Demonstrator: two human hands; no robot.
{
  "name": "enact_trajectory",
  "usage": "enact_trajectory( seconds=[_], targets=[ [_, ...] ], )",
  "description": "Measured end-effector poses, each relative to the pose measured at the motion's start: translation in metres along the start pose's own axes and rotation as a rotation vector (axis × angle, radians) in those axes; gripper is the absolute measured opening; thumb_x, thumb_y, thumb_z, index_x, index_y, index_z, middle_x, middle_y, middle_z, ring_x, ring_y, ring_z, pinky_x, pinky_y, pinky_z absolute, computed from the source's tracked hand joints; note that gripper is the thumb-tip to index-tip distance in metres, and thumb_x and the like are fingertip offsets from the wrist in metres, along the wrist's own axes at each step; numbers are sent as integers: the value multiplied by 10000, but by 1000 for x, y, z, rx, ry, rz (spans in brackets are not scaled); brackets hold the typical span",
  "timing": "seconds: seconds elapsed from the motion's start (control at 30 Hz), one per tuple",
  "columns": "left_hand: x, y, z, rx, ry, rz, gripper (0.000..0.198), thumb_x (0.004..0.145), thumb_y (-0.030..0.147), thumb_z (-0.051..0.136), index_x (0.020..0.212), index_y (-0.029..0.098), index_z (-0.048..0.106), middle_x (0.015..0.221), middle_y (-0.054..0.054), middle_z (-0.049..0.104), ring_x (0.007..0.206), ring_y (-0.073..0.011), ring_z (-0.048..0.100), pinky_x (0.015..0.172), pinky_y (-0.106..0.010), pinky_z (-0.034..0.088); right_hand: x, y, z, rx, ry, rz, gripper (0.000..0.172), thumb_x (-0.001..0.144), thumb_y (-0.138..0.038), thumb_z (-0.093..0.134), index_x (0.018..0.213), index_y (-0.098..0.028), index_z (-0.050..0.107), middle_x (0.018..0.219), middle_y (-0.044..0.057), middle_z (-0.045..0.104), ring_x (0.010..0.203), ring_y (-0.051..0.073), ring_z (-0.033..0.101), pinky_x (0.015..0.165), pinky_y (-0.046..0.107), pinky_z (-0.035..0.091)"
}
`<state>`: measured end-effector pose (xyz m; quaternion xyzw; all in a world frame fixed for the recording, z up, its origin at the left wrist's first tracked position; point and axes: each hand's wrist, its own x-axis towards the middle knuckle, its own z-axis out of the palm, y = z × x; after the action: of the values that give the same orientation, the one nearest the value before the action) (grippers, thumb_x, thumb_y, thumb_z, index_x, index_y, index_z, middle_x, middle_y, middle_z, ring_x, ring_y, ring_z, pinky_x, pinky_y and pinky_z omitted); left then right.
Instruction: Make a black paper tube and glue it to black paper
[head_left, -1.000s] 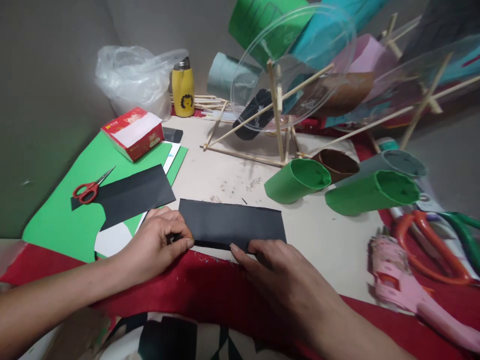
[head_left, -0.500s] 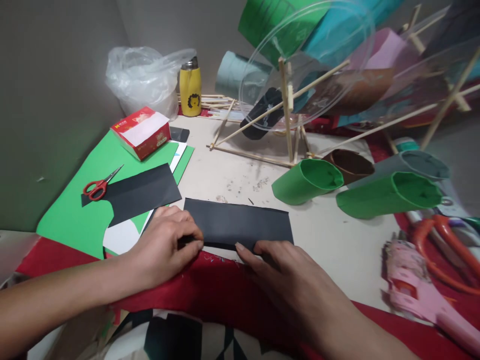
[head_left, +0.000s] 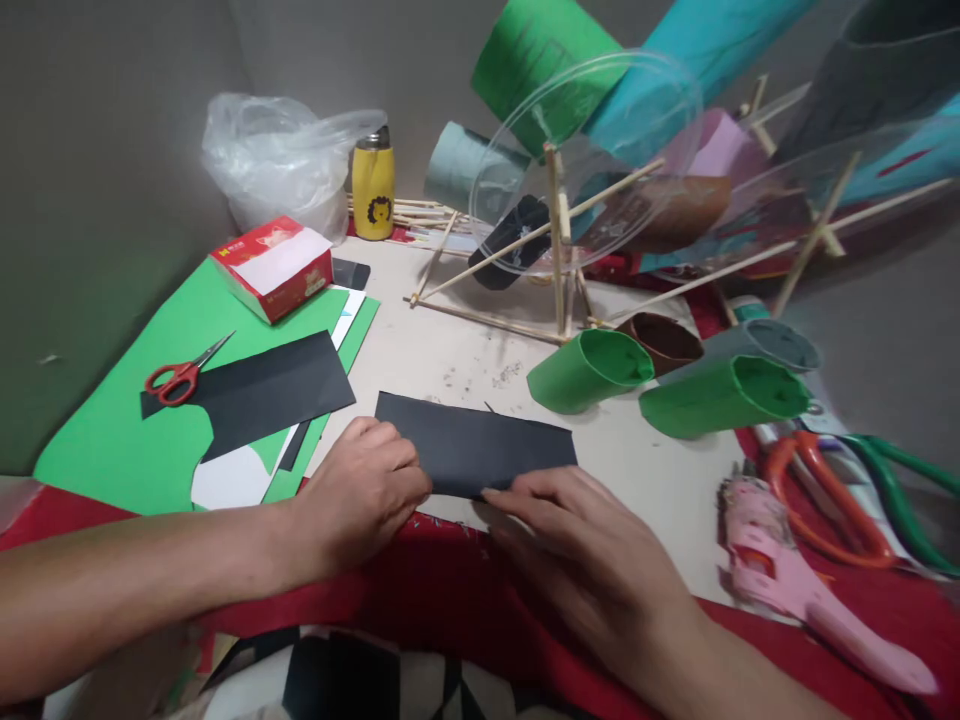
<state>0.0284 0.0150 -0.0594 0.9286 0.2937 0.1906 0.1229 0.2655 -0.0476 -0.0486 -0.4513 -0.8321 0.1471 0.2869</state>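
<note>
A strip of black paper (head_left: 469,445) lies lengthwise before me on the pale board, its long near edge toward my body. My left hand (head_left: 367,485) is closed on the near left corner, fingers curled over it. At the near edge, right of the middle, my right hand (head_left: 577,530) has its fingertips closed on the same strip; the thumb is partly hidden. To the left, a second piece of black paper (head_left: 274,390) with a curved cut-out rests on green sheets (head_left: 112,410). Red-handled scissors (head_left: 180,378) lie across its left end.
Green paper tubes (head_left: 589,370) and a brown tube (head_left: 660,340) stand at right. Behind them is a wooden-stick frame (head_left: 559,240) with a clear disc. A pink glue gun (head_left: 795,590) and orange-handled scissors (head_left: 832,500) lie far right. A red box (head_left: 274,268) and yellow bottle (head_left: 373,190) are behind left.
My left hand has shifted slightly right along the black strip, and its fingers are more curled. My right hand stays at the near edge. The view has turned slightly.
</note>
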Motion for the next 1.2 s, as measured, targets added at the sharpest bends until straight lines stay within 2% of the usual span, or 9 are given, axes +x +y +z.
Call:
enact_trajectory(
  seconds=[0.17,0.33,0.53,0.7,0.9,1.03,1.2],
  targets=[
    [-2,-3,5,-121,18,-64,218,917,168,562,723,190,660,701,5,594,737,-159,497,723,-335,301,15,6,20,0,-117,47,120,938,-145,554,982,-203,650,878,52,637,771,200,559,661,348,401],
    [0,-6,4,-288,-42,-125,146,895,178,619,771,215,687,735,25,620,762,-146,533,762,-334,307,18,10,26,110,-164,107,202,961,-146,515,813,-197,644,760,18,624,699,169,541,635,323,345],
    [3,-5,3,-363,-72,-181,116,871,165,639,791,229,693,727,37,608,753,-137,534,760,-334,302,14,9,28,188,-128,158,119,910,-137,597,824,-206,641,743,-9,639,693,159,551,668,318,331],
    [4,-2,3,-393,-103,-196,132,862,156,638,761,231,680,744,42,604,768,-135,527,782,-340,294,13,6,27,174,-151,185,174,940,-152,541,793,-195,622,727,-5,614,686,162,526,676,323,314],
    [8,2,-2,-326,-194,-246,260,926,167,485,695,184,603,720,12,569,731,-154,470,741,-356,274,13,3,27,113,-174,203,224,960,-158,496,757,-193,584,703,-1,575,667,167,492,662,325,299],
    [10,2,-3,-300,-208,-295,214,899,168,506,707,178,599,723,5,584,749,-165,483,761,-365,278,14,3,28,49,-224,213,247,971,-180,483,741,-195,571,684,2,563,644,175,489,638,323,298],
    [11,1,-8,-278,-202,-341,169,874,198,555,717,172,614,739,-1,599,773,-171,495,778,-362,281,12,4,27,50,-221,202,137,943,-150,528,817,-199,552,710,-8,581,652,171,509,631,314,315]
  ],
)
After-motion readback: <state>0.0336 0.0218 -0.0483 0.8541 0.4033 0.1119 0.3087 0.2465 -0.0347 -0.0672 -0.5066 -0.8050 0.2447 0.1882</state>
